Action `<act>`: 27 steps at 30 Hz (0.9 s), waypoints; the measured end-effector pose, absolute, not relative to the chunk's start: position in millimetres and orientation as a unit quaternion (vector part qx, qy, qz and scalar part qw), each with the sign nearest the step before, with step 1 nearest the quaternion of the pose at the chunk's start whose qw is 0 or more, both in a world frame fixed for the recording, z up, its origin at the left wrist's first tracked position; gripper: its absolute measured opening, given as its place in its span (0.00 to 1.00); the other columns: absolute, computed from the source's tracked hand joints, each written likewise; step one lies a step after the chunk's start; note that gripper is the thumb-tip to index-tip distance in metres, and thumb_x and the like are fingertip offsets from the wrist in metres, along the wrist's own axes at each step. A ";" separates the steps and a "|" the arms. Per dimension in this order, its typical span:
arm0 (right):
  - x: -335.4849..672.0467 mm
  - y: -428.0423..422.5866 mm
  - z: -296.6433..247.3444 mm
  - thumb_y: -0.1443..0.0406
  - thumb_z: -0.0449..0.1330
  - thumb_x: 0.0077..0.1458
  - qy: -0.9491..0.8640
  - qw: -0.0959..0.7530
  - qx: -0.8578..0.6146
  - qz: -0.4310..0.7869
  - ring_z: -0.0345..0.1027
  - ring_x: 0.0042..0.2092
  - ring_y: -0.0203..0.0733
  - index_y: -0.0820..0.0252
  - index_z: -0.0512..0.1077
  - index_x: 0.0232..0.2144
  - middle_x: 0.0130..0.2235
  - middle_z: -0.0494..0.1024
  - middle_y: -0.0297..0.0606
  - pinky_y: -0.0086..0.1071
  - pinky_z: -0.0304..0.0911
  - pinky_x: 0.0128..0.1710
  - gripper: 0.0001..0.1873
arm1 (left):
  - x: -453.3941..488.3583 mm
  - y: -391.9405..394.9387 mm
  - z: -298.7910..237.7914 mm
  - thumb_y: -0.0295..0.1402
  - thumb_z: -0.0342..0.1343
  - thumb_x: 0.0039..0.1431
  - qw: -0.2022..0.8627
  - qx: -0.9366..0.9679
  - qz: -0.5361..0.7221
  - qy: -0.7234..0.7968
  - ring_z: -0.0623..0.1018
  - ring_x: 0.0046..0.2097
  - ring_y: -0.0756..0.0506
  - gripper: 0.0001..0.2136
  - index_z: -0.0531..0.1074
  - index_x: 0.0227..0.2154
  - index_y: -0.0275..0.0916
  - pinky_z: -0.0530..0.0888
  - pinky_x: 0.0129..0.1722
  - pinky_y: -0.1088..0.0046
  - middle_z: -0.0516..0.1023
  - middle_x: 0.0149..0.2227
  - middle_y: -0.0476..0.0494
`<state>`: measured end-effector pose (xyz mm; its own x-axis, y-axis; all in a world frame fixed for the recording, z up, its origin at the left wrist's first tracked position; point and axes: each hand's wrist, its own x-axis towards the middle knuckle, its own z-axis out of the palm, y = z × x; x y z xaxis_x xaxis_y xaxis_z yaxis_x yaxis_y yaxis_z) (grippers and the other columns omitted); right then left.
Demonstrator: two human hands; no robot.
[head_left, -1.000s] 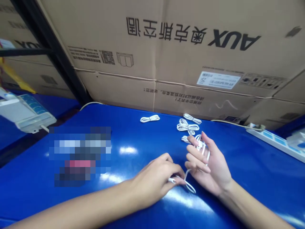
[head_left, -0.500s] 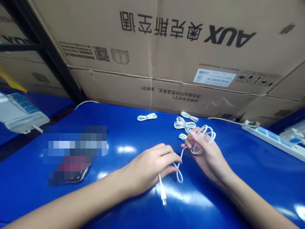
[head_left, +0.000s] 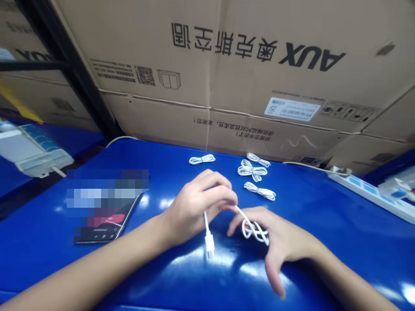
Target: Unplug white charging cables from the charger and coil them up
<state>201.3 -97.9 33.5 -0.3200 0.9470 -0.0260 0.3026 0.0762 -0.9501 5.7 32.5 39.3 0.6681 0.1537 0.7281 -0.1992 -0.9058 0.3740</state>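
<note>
A white USB cable (head_left: pixel 208 229) runs between my two hands. My left hand (head_left: pixel 202 203) pinches it between thumb and fingers, and its connector end hangs down below that hand. Loops of the same cable lie against the inner side of my right hand (head_left: pixel 282 235), whose thumb is spread down and away from the index finger. The other fingers of that hand are mostly hidden behind the loops. Several tied white cable bundles rest farther back on the blue table: one bundle (head_left: pixel 202 159) stands apart to the left, another bundle (head_left: pixel 259 191) lies nearest my right hand.
A phone (head_left: pixel 129 211), partly pixelated, lies on the blue table (head_left: pixel 168 172) at left. Behind the table stands a large cardboard box (head_left: pixel 227 95). There is a white power strip (head_left: pixel 372 192) at right and a black metal post (head_left: pixel 81 86) at back left.
My right hand has turned and come lower, its thumb spreading away from the cable loops. My left hand has risen slightly leftward with the connector end. The nearest bundle shows more fully.
</note>
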 end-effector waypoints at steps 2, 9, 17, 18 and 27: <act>195.6 -99.6 35.7 0.45 0.72 0.44 -0.648 0.289 -0.470 0.525 0.65 0.35 0.43 0.56 0.77 0.35 0.34 0.76 0.34 0.33 0.60 0.36 0.24 | 6.6 33.9 38.2 0.30 0.56 0.68 0.213 0.894 0.393 -0.002 0.74 0.40 0.47 0.05 0.75 0.36 0.39 0.73 0.41 0.70 0.76 0.38 0.44; 197.4 -91.1 21.0 0.52 0.67 0.57 -0.520 0.510 -0.505 0.463 0.55 0.28 0.36 0.57 0.70 0.27 0.26 0.66 0.30 0.31 0.55 0.29 0.17 | 11.4 29.2 37.4 0.33 0.51 0.71 0.256 0.895 0.346 0.120 0.79 0.43 0.46 0.08 0.73 0.44 0.36 0.75 0.45 0.71 0.77 0.42 0.46; 186.6 -86.4 22.8 0.53 0.71 0.53 -0.268 0.690 -0.431 0.516 0.71 0.38 0.41 0.57 0.77 0.34 0.37 0.79 0.36 0.34 0.68 0.40 0.15 | 13.0 -4.4 22.6 0.36 0.51 0.70 0.157 0.962 0.206 0.090 0.78 0.37 0.44 0.11 0.65 0.52 0.41 0.75 0.33 0.70 0.74 0.47 0.41; 185.1 -86.8 24.7 0.56 0.72 0.52 -0.236 0.691 -0.413 0.544 0.72 0.38 0.42 0.57 0.76 0.34 0.34 0.78 0.35 0.34 0.68 0.40 0.13 | 13.5 -6.3 21.2 0.37 0.50 0.71 0.127 0.969 0.198 0.074 0.77 0.36 0.45 0.08 0.67 0.48 0.41 0.73 0.32 0.70 0.73 0.46 0.42; 183.4 -82.3 25.9 0.55 0.68 0.59 -0.191 0.690 -0.324 0.619 0.46 0.22 0.31 0.56 0.68 0.29 0.21 0.51 0.22 0.24 0.63 0.30 0.16 | 13.8 -4.7 19.9 0.23 0.50 0.67 -0.038 0.968 0.236 -0.072 0.70 0.31 0.47 0.10 0.72 0.31 0.39 0.62 0.27 0.66 0.73 0.31 0.47</act>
